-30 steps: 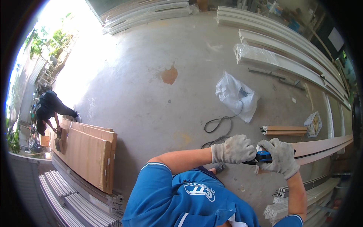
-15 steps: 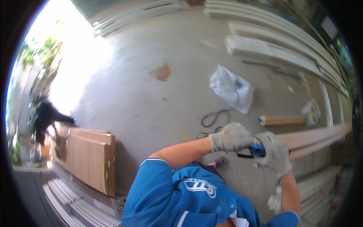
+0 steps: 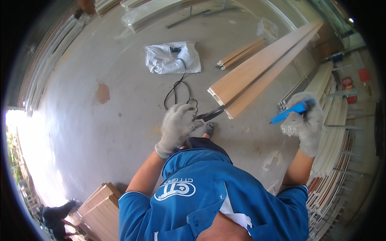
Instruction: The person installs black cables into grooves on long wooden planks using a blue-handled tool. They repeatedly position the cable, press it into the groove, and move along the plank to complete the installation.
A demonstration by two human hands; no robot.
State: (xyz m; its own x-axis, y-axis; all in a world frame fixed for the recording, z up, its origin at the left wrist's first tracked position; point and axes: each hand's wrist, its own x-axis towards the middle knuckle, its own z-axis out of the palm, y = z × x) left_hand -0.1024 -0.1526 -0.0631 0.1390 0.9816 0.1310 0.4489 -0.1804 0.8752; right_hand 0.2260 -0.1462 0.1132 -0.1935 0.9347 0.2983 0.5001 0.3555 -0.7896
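Now your two gloved hands have parted; half a second ago they met on one tool. Your left hand (image 3: 177, 126), at centre frame, has its grip closed on a dark slim-bladed tool (image 3: 209, 115), while your right hand (image 3: 305, 120), at the right, wraps fully round a blue plastic-handled tool (image 3: 292, 110). Two long tan wooden boards (image 3: 261, 66) now run to the upper right, one black cable (image 3: 179, 90) loops toward one white plastic bag (image 3: 172, 58) on the concrete floor (image 3: 100, 120).
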